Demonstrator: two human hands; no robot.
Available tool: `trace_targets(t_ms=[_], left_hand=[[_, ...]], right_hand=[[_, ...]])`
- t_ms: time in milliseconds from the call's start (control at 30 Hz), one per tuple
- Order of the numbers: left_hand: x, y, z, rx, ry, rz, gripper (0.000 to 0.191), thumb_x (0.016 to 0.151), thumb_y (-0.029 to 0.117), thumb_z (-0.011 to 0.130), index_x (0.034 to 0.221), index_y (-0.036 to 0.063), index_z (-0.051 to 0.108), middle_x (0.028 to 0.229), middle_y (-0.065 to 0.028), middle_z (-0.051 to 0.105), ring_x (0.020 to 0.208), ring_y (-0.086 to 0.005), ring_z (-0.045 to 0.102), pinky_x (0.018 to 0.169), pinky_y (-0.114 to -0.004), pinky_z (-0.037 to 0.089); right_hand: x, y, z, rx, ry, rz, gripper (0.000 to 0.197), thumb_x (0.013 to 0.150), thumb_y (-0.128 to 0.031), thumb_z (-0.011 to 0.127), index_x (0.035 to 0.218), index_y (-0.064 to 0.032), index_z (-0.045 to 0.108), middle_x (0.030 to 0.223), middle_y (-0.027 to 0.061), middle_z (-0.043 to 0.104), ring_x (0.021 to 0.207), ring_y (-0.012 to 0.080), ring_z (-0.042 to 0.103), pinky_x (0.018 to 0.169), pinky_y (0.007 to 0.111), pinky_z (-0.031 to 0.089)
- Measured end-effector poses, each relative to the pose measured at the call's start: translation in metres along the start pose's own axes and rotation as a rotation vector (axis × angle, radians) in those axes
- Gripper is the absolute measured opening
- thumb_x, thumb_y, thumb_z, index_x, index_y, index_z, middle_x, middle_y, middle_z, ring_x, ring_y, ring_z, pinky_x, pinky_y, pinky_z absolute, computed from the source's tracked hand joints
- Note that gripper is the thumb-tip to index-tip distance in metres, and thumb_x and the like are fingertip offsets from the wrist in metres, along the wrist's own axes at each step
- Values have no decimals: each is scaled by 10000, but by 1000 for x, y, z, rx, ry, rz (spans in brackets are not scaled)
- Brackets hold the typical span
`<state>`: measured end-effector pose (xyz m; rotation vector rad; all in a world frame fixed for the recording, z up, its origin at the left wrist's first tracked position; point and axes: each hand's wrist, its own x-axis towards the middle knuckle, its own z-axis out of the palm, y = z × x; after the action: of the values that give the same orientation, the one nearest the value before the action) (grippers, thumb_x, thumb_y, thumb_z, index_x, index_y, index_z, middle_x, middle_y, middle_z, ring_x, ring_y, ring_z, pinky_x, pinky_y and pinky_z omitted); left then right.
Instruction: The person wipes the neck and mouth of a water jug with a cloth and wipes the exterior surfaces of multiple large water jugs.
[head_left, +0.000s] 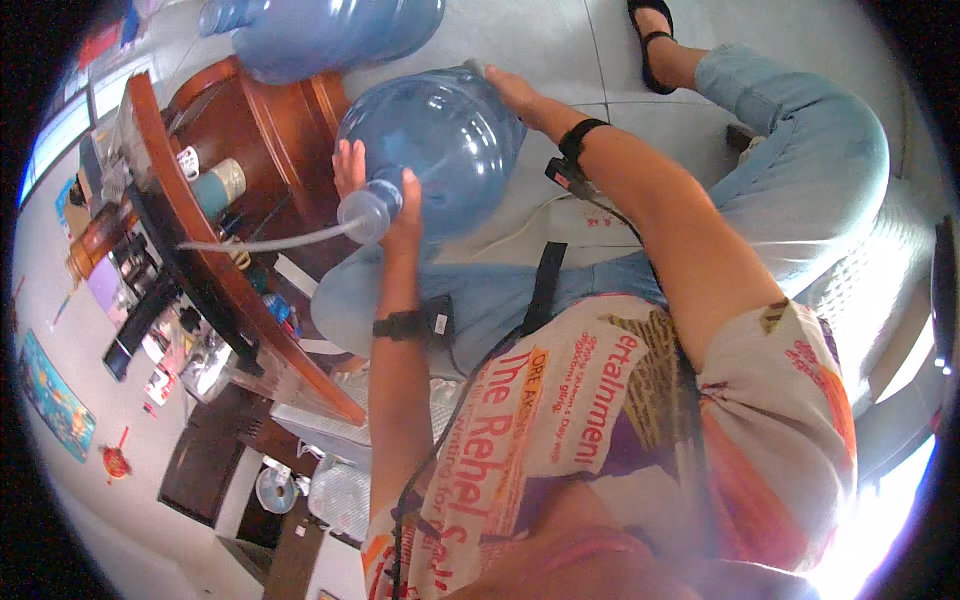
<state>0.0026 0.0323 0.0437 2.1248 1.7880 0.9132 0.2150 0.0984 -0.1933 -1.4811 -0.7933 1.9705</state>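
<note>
A large translucent blue water-cooler bottle (442, 135) lies tilted in front of me, its neck toward my body. My left hand (390, 202) grips it around the neck, thumb on one side and fingers on the other. At the mouth sits a clear plastic cap (364, 217), and a translucent flexible tube (277, 244) runs from it to the left. My right hand (514, 94) is on the bottle's far end, beside a small grey piece (474, 67) that I cannot identify. Both wrists wear black straps.
A second blue water bottle (345, 34) lies beyond, on the tiled floor (540, 30). To the left stands a brown wooden desk (262, 307) with cluttered items on top. A thin white cable (517, 223) trails over the floor near my legs.
</note>
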Motion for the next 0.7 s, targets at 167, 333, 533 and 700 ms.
trace_targets(t_ms=[167,333,533,700], left_hand=[[-32,-11,-42,65,-39,-137,648,860,296,664,1416,-1,511,1528,-208,438,1451,-402,339,1209,-556,211],[-12,5,-31,24,-111,-117,649,879,297,638,1427,-17,486,1535,-214,423,1453,-403,336,1210,-558,202],[-13,13,-27,35,-119,-134,641,894,281,621,1430,-36,469,1544,-231,401,1458,-403,327,1209,-559,203],[-18,11,-41,38,-106,-168,642,888,272,609,1434,-33,466,1544,-236,396,1457,-406,326,1208,-561,202]], right_hand=[[-59,-45,68,-302,-137,-376,569,1049,-493,447,1493,-141,497,1521,139,475,1317,257,501,1128,402,375],[-26,-82,55,-204,-245,-345,534,1046,-453,468,1472,-137,521,1533,99,484,1365,271,479,1159,375,336],[-35,-47,39,71,-241,-329,457,1037,-331,539,1425,-91,571,1534,81,489,1385,242,463,1149,341,337],[-84,-42,15,125,-270,-153,466,1017,-303,586,1388,-21,590,1627,49,344,1408,166,400,1168,312,287]])
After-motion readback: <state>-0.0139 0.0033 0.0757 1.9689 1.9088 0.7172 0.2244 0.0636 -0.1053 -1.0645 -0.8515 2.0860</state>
